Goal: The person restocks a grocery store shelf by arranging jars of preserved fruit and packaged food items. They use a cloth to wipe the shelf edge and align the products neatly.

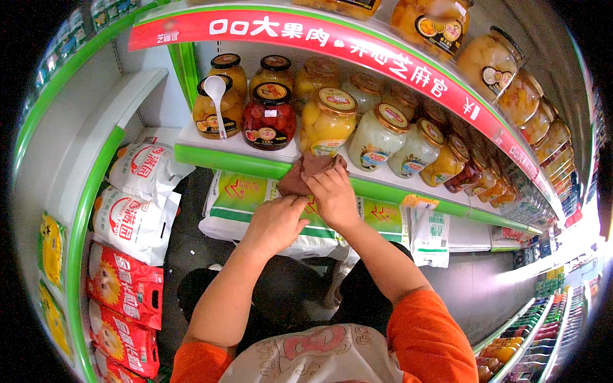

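Note:
A brown cloth is bunched at the front edge of the jar shelf, just below a jar of yellow fruit. My right hand grips its right side, fingers curled over the folds. At the cloth's lower edge, my left hand holds on with bent fingers; its fingertips are partly hidden. A jar of dark red fruit with a black lid stands to the left of the yellow one. To the right is a jar of pale fruit with a gold-coloured lid.
A white plastic spoon stands against the leftmost front jar. Green-and-white bags lie under the shelf. White bags and red bags fill the left side. A red printed shelf strip curves above, with more jars over it.

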Tool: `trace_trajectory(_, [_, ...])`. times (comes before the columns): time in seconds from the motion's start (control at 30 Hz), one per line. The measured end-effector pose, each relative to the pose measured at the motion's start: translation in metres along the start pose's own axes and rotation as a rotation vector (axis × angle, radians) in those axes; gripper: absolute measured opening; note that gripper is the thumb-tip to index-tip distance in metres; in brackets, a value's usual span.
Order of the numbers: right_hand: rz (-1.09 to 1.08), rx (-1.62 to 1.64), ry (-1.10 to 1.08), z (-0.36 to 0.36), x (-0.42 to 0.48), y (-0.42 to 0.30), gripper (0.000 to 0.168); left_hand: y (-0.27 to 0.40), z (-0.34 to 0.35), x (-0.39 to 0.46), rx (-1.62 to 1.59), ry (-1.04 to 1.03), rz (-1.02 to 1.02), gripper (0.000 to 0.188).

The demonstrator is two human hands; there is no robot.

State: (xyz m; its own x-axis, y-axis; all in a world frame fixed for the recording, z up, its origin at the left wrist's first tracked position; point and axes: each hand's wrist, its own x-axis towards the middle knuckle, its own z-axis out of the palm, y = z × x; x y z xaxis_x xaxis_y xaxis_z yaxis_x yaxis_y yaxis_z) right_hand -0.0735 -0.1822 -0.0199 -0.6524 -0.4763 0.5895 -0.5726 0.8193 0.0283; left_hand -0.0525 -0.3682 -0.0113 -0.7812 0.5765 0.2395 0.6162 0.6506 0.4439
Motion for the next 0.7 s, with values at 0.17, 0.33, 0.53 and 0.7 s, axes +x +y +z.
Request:
trace_trajectory(0.17, [0.107,-0.064,0.070,-0.008,-0.016,0.020,0.049,-0.002,-0.001,-0.001,-0.017,-0.034,-0.013,0.043])
trace_trajectory(0.33, [0.237,-0.184,0.017,-0.038,-0.047,0.039,0.047,-0.005,-0.006,-0.004,-0.010,-0.004,-0.011,0.043])
trace_trajectory(0.53, [0.401,-0.238,0.002,-0.074,-0.098,0.077,0.045,-0.006,-0.010,-0.012,0.008,-0.013,-0.043,0.044])
trace_trajectory(0.7, [0.528,-0.410,0.036,-0.063,-0.100,0.070,0.044,-0.007,-0.012,-0.016,0.008,0.011,-0.029,0.043])
